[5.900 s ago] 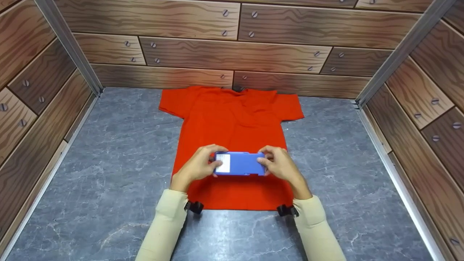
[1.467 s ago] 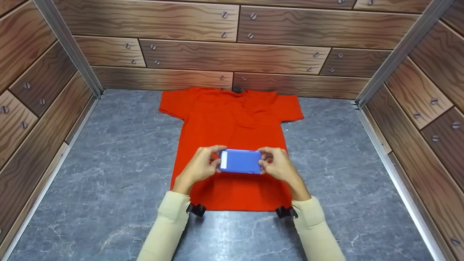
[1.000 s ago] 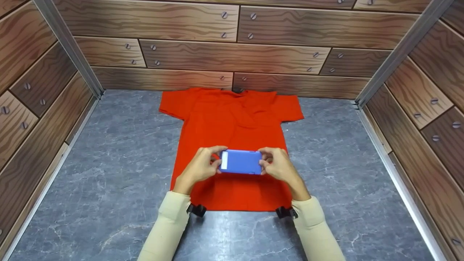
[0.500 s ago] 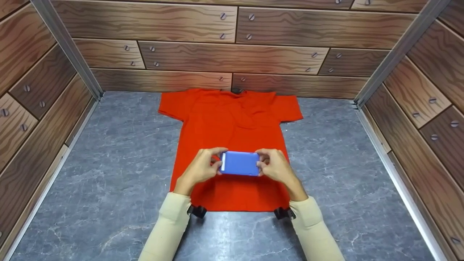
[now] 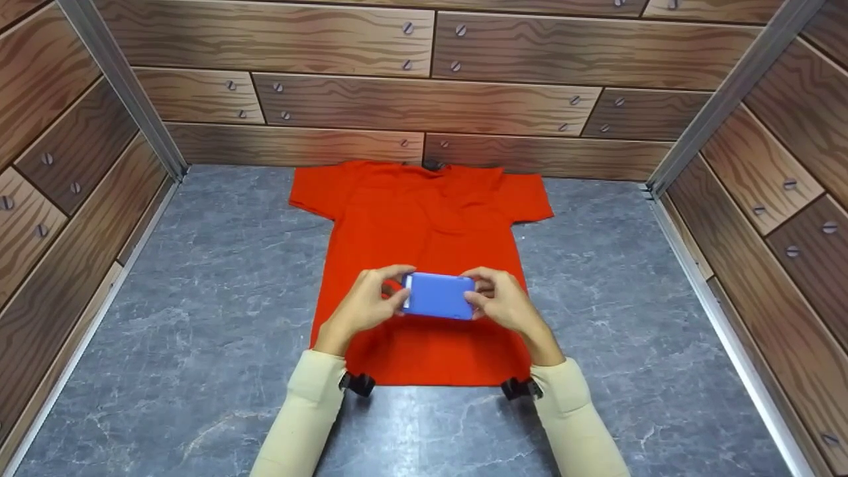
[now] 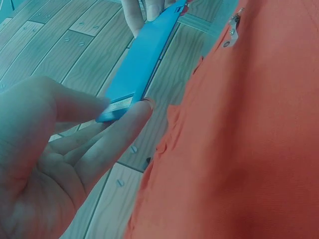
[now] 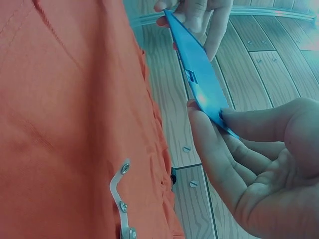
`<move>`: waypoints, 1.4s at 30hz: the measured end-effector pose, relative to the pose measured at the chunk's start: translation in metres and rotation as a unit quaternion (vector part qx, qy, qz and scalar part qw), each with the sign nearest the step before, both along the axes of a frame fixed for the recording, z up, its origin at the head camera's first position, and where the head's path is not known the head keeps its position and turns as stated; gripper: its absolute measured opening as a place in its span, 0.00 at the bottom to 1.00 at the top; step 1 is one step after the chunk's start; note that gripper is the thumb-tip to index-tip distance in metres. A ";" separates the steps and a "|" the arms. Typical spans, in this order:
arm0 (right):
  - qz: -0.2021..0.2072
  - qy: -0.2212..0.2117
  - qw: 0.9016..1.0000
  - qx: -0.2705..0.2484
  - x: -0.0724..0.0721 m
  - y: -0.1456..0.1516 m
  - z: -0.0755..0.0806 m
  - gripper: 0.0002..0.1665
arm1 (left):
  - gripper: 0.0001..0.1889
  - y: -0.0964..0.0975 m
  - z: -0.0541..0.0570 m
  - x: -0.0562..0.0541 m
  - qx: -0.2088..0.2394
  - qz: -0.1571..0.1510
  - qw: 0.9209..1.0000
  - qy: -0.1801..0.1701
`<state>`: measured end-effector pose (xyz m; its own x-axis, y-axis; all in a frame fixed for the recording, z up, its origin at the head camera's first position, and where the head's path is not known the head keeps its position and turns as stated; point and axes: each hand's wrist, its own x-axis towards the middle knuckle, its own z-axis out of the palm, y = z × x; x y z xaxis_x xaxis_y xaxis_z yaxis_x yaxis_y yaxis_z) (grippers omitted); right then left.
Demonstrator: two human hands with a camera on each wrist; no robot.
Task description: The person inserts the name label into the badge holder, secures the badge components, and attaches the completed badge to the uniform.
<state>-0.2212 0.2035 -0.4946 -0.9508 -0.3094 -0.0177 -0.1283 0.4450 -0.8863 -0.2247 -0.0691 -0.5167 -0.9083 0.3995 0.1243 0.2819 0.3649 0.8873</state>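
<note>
Above the lower half of the red T-shirt (image 5: 424, 225) is a smooth, flat, rectangular blue case (image 5: 438, 297), held clear of the cloth. The left hand (image 5: 361, 305) pinches one end, by a narrow white strip (image 5: 407, 291), between thumb and bent fingers; the right hand (image 5: 509, 303) pinches the opposite end likewise. The shirt's thin fabric, creased near the collar, lies spread on the grey, marble-veined counter (image 5: 218, 285). Behind the shirt stands a wood-grain plank wall (image 5: 331, 99).
</note>
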 end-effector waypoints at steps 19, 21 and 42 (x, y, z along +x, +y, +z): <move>-0.001 0.010 1.000 0.025 0.003 -0.003 0.002 0.15 | 0.24 0.006 -0.002 0.001 -0.030 0.024 0.999 0.024; -0.003 0.011 1.000 0.027 0.003 -0.003 0.002 0.15 | 0.23 0.006 -0.001 0.001 -0.031 0.022 0.999 0.024; 0.000 0.037 0.999 0.020 0.002 -0.002 0.000 0.14 | 0.22 0.008 0.000 0.003 -0.027 0.014 0.999 0.014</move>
<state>-0.2192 0.2020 -0.4948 -0.9501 -0.3093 0.0404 -0.1927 0.4803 -0.8557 -0.2221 -0.0610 -0.5172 -0.9158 0.3803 0.1290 0.2953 0.4200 0.8581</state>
